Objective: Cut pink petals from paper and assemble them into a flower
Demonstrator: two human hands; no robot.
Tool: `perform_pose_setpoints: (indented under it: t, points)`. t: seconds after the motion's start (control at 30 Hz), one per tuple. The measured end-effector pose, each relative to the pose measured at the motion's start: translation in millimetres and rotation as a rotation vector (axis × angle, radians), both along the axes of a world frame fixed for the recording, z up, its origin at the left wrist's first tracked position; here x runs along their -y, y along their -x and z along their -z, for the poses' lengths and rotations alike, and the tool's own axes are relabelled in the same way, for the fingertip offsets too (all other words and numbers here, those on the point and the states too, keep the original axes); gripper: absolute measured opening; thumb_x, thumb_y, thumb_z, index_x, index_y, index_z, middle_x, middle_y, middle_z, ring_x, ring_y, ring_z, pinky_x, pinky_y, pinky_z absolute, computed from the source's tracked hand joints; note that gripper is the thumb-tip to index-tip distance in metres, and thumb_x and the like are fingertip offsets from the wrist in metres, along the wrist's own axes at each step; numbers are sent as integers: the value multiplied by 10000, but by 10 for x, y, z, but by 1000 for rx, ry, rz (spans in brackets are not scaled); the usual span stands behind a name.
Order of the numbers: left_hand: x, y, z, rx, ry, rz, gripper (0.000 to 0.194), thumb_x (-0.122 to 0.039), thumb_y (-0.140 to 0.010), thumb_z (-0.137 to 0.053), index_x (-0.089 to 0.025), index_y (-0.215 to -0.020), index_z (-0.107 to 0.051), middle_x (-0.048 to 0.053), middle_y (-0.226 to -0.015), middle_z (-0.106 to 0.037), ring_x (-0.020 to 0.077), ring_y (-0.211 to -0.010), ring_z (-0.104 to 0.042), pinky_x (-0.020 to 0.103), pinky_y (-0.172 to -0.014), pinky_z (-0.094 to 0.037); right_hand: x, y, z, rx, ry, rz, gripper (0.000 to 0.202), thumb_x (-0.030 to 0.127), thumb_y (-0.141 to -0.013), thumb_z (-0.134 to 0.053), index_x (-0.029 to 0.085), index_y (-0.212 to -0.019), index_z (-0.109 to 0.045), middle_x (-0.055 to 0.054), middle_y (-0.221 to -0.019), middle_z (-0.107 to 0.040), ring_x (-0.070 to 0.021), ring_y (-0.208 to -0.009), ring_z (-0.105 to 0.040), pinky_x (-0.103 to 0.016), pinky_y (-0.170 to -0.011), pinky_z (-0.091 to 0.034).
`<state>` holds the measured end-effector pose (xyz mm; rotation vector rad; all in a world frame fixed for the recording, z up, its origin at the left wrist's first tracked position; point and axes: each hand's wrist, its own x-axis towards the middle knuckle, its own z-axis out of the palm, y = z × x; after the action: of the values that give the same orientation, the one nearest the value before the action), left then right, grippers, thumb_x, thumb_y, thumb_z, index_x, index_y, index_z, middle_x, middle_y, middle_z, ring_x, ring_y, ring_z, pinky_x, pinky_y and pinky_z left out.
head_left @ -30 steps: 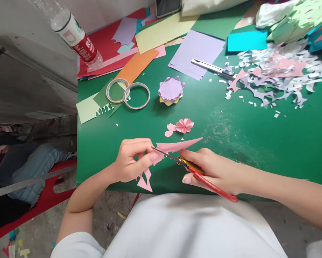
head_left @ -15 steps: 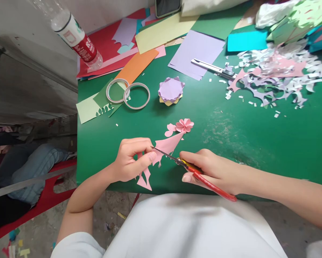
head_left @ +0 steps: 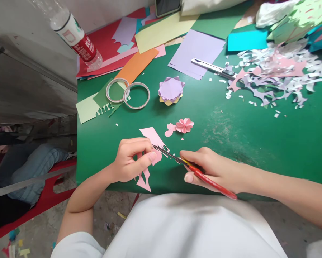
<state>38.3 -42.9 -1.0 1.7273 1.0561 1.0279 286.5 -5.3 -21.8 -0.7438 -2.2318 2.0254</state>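
My left hand (head_left: 134, 160) pinches pink paper (head_left: 157, 157) near the table's front edge; a jagged strip hangs below the fingers. In my right hand (head_left: 208, 168) are red-handled scissors (head_left: 217, 185), their blades pointing left at the pink paper, tips close to my left fingertips. Another pink piece (head_left: 152, 135) with a ragged lower edge lies just beyond the blades; whether it is still joined to the held part cannot be made out. A folded pink flower (head_left: 185, 125) and a small pink petal shape (head_left: 169, 130) rest beyond the scissors on the green table (head_left: 231, 125).
Two tape rings (head_left: 136, 96) and a purple-yellow paper piece (head_left: 171, 89) lie mid-table. A cutter (head_left: 212, 67) rests partly on purple sheets (head_left: 194, 52). Paper scraps (head_left: 282, 71) pile at the right. A bottle (head_left: 81, 43) stands back left; a person's legs (head_left: 37, 168) show at left.
The large pink piece that pointed right toward the flower now lies up and left, beyond the blades. A rounded pink shape shows at my left fingertips. Both hands have barely moved.
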Motion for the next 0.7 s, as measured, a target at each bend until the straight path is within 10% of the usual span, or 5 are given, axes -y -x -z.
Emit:
perform_pose_setpoints:
  t: [0.37, 0.7]
  points:
    - [-2, 2, 0, -22, -5, 13, 348, -275, -966, -578, -178, -631, -584, -12, -520, -550, 100, -508, -469, 236, -502, -369, -2, -44, 3, -35, 87, -94, 708, 945, -793, -377, 239, -812, -322, 81, -626, -361, -75, -503, -208, -246, -422, -182]
    - [-19, -10, -11, -49, -12, 28, 329, -240, -953, -577, -173, -631, -576, -24, -509, -532, 86, -496, -441, 213, -497, -365, -48, -44, -77, -5, 88, -162, 525, 741, -890, -473, 250, -832, -295, 92, -617, -307, -81, -501, -188, -242, -404, -183]
